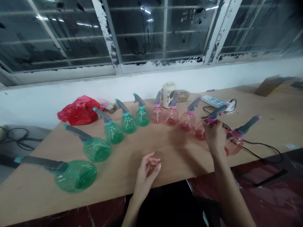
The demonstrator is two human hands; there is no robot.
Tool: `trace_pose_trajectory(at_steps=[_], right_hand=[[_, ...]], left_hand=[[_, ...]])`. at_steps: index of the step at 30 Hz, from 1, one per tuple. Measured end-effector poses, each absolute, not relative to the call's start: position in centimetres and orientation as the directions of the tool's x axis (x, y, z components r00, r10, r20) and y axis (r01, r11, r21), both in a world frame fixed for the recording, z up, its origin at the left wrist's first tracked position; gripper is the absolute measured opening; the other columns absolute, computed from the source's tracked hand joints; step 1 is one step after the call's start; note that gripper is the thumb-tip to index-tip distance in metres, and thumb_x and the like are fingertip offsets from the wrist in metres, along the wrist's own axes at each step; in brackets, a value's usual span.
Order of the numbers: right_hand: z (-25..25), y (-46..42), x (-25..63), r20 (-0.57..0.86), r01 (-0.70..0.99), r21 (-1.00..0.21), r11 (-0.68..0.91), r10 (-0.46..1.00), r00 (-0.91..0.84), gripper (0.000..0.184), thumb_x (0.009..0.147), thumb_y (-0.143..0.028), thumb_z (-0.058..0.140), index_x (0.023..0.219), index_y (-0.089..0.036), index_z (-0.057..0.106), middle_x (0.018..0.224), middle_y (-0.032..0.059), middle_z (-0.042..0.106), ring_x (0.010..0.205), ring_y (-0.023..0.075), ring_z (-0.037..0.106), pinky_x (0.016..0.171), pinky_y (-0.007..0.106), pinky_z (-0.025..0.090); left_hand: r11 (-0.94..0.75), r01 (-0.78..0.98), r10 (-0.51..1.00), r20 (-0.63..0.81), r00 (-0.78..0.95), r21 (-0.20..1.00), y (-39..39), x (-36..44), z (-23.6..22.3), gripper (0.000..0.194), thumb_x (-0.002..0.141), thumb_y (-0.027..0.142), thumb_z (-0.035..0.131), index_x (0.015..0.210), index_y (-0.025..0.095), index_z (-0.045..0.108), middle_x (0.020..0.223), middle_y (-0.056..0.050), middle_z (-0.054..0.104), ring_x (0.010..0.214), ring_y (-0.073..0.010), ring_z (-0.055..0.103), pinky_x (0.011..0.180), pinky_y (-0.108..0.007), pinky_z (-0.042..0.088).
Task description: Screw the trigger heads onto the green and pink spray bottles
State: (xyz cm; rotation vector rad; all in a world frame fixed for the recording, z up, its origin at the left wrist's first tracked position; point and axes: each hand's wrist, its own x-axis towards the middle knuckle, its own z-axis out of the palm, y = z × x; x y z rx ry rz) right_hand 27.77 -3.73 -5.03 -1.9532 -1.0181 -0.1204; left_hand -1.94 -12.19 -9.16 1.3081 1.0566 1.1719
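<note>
My right hand [216, 135] is closed at the pink neck of a clear pink spray bottle [199, 130] with a grey trigger head. Its fingertips are partly hidden behind the hand. Just right of that hand stands another pink spray bottle [234, 145], tilted in view. More pink spray bottles, such as this one [187, 121], continue the curved row to the left. Several green spray bottles [115, 133] with grey and teal heads form the left half of the curve. My left hand [149, 170] hovers near the table's front edge, holding nothing, its fingers loosely bent and apart.
On the wooden table [151, 142], a red plastic bag [80, 110] lies back left. A cream cup [168, 94] stands behind the pink bottles. A white power strip [216, 102], black cables [262, 146] and a cardboard box [268, 85] are on the right.
</note>
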Motion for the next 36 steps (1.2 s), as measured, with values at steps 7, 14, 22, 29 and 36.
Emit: trace_pose_trajectory(at_steps=[7,14,22,29,36], right_hand=[[-4.7,-6.8,25.9,0.456,0.758,-0.611,-0.227,0.682,0.572,0.049,0.083,-0.046,0.052,0.114,-0.009,0.058,0.108,0.0238,0.063,0.1,0.0384,0.06,0.084,0.049,0.045],[-4.2,-10.9,19.7,0.463,0.809,-0.588,-0.011,0.815,0.348,0.05,0.09,-0.061,0.045,0.109,-0.018,0.061,0.093,0.0115,0.066,0.072,0.0257,0.061,0.064,0.036,0.045],[-4.2,-12.5,13.4,0.469,0.591,-0.719,0.366,0.883,0.023,0.036,0.089,-0.047,0.059,0.112,-0.02,0.062,0.096,0.0077,0.067,0.08,0.0223,0.067,0.068,0.032,0.052],[-4.6,-13.0,10.6,0.474,0.328,-0.789,0.52,0.854,-0.213,0.044,0.08,-0.046,0.073,0.115,-0.021,0.065,0.104,0.0059,0.071,0.092,0.0207,0.069,0.081,0.032,0.055],[-4.7,-12.6,12.1,0.451,0.354,-0.785,0.508,0.861,-0.236,0.055,0.07,-0.054,0.078,0.115,-0.024,0.065,0.103,0.0058,0.072,0.092,0.0236,0.066,0.083,0.039,0.054]], left_hand=[[-0.06,-0.034,0.986,0.065,0.156,0.998,-12.1,-2.0,-9.6,0.037,0.086,0.037,0.067,0.118,0.023,0.054,0.099,-0.004,0.065,0.092,-0.0199,0.066,0.094,-0.042,0.05],[-0.088,-0.002,0.985,0.088,0.148,0.996,-11.4,-1.9,-8.8,0.044,0.08,0.034,0.07,0.118,0.022,0.052,0.103,-0.007,0.066,0.098,-0.0225,0.066,0.089,-0.041,0.053],[-0.328,0.179,0.94,0.303,0.155,0.927,-10.7,-3.3,-3.8,0.07,0.077,0.03,0.075,0.138,0.026,0.041,0.145,-0.011,0.048,0.135,-0.0284,0.045,0.114,-0.051,0.034],[-0.428,0.306,0.902,0.38,0.206,0.85,-10.4,-4.0,-0.5,0.062,0.077,0.03,0.075,0.134,0.028,0.05,0.136,-0.01,0.058,0.117,-0.0293,0.062,0.097,-0.045,0.053],[-0.375,0.337,0.927,0.357,0.116,0.863,-11.3,-3.2,0.2,0.033,0.088,0.031,0.061,0.12,0.024,0.059,0.096,-0.004,0.074,0.059,-0.0154,0.068,0.063,-0.031,0.058]])
